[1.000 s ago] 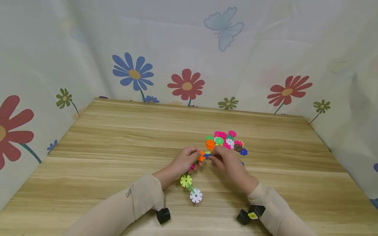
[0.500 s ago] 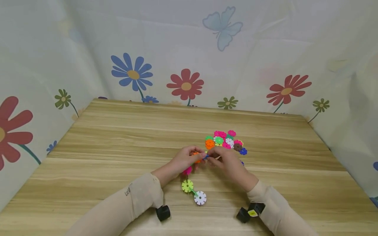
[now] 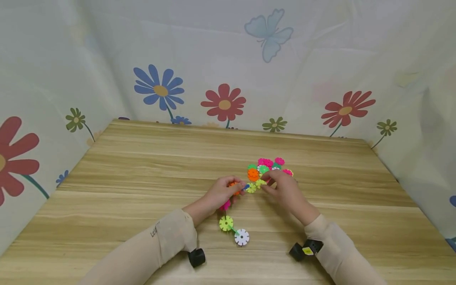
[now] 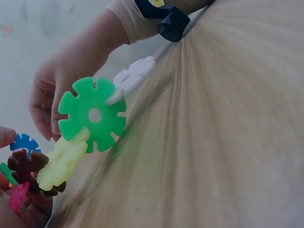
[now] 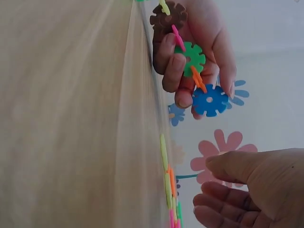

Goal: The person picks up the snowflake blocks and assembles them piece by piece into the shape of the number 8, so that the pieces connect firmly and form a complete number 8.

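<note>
A chain of notched plastic discs hangs from my left hand (image 3: 223, 192), whose thumb and fingers grip it near the blue disc (image 3: 246, 187) and orange disc (image 3: 234, 187). Below the hand trail a pink disc (image 3: 225, 205), a yellow disc (image 3: 226, 223) and, lowest, a white disc (image 3: 242, 237). In the right wrist view the blue disc (image 5: 209, 100) forms the upper end's tip, beyond orange, green, pink and brown ones. My right hand (image 3: 287, 194) is over the pile's near side, beside a loose yellow disc (image 3: 260, 183); its thumb and fingers (image 5: 221, 164) stand apart, holding nothing.
Loose discs lie in a pile just beyond the hands, among them orange (image 3: 253, 174), green (image 3: 263, 169) and pink (image 3: 279, 161) ones. Another yellow disc (image 3: 251, 188) lies between the hands. A flowered cloth (image 3: 192, 47) stands behind the wooden table (image 3: 160, 158).
My right hand has let go of the blue disc and moved right, toward the loose yellow discs. The left hand has shifted slightly left, and the chain's white end has moved a little right.
</note>
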A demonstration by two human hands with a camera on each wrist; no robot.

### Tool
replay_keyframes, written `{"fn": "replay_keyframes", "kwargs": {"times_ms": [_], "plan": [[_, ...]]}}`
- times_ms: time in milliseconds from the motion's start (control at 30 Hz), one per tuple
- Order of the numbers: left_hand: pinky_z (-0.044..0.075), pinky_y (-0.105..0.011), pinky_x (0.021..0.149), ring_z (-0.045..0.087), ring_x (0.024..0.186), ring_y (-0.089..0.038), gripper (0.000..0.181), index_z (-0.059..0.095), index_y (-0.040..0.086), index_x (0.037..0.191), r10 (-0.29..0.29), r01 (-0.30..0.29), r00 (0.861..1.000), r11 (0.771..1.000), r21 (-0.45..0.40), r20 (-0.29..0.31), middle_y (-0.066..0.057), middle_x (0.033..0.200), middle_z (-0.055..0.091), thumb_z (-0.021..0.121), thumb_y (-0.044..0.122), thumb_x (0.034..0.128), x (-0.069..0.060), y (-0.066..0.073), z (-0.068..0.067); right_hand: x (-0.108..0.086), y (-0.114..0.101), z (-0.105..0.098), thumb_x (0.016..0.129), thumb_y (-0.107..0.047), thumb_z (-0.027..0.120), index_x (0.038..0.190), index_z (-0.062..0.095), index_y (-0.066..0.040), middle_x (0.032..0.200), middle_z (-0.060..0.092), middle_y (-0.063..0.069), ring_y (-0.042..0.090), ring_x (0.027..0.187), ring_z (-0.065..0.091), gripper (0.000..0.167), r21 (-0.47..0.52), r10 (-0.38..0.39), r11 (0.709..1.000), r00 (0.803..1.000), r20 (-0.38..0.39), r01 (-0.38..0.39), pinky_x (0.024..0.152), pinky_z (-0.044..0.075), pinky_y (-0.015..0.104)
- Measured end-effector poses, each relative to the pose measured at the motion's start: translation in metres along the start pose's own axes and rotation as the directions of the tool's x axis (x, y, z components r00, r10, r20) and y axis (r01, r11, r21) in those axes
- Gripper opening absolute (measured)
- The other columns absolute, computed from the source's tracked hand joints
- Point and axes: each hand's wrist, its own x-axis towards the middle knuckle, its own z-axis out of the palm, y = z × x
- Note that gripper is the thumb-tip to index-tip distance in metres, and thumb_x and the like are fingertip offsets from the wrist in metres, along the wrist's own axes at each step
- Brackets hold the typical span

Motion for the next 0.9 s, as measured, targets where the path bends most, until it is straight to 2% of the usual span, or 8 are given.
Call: {"fn": "replay_keyframes", "kwargs": {"times_ms": [267,467,667,900], "plan": [[0.041,-0.021,0.049,0.052,0.056,-0.010,0.024,0.064,0.003,0.107,0.004,-0.004,1.000,1.000,0.018,-0.006,-0.015,0.096,0.070,0.055,0.024,0.0981,0.001,0.001,0.000,0.003,0.016,-0.007,0.085,-0.011,0.071,0.100,0.067,0.002,0.097,0.068,0.015,0.028,0.086,0.065,0.020,-0.018,0.096,0.995,0.995,0.030,-0.096,0.078,0.055,0.041],[0.042,-0.021,0.052,0.053,0.057,-0.011,0.025,0.064,0.003,0.107,0.016,-0.016,1.000,1.000,0.021,-0.009,-0.016,0.096,0.070,0.056,0.025,0.0976,0.001,0.001,0.000,0.006,0.032,-0.012,0.088,-0.012,0.069,0.106,0.067,0.003,0.096,0.062,0.018,0.026,0.082,0.061,0.024,-0.069,0.165,0.984,0.985,0.043,-0.162,0.074,0.053,0.039],[0.044,-0.022,0.049,0.053,0.056,-0.011,0.024,0.064,0.005,0.105,0.008,-0.008,1.000,1.000,0.000,-0.004,-0.015,0.095,0.070,0.057,0.026,0.0969,0.000,-0.001,0.000,0.012,0.042,-0.009,0.088,-0.016,0.069,0.105,0.069,0.002,0.089,0.060,0.014,0.021,0.076,0.056,0.025,-0.120,0.176,0.978,0.982,0.060,-0.168,0.068,0.049,0.033],[0.045,-0.022,0.051,0.052,0.056,-0.010,0.025,0.063,0.004,0.103,0.021,-0.021,1.000,1.000,0.000,-0.003,-0.015,0.094,0.070,0.058,0.027,0.0966,0.001,-0.003,-0.002,0.020,0.045,-0.006,0.088,-0.018,0.070,0.106,0.069,-0.002,0.090,0.058,0.014,0.021,0.077,0.055,0.025,-0.133,0.166,0.979,0.982,0.093,-0.153,0.069,0.049,0.033]]}}
